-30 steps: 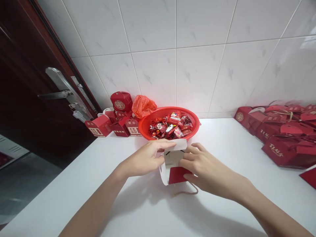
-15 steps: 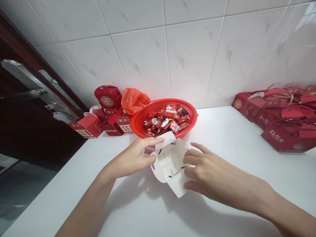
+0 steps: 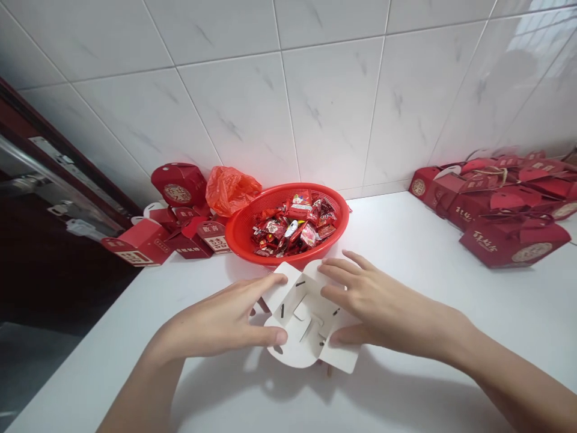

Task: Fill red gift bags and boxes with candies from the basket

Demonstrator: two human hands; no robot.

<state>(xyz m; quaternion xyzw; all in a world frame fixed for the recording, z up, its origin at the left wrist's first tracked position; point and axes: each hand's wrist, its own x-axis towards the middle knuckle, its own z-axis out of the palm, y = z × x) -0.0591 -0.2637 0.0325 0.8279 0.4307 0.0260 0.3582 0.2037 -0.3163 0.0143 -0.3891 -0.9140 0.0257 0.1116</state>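
Between my two hands is an open paper gift box, its white inside facing up and its flaps spread outward. Dark slots show near the inner corners, and interlocking tabs cross the bottom. My left hand grips the left side, thumb and forefinger on the flaps and the other fingers underneath. On the right, my right hand holds the opposite side, its thumb inside by the near flap and its fingers over the far right flap. Just behind the box stands a red plastic basket with many wrapped sweets in it.
Folded red gift boxes and a crumpled red plastic bag sit left of the basket. More red boxes are piled at the right. A tiled wall closes off the back of the white table; a dark door is at left.
The box has come slightly nearer and turned, and its bottom tabs now show more interlocked. My right thumb has moved onto its near flap. The camera view has shifted a little right.
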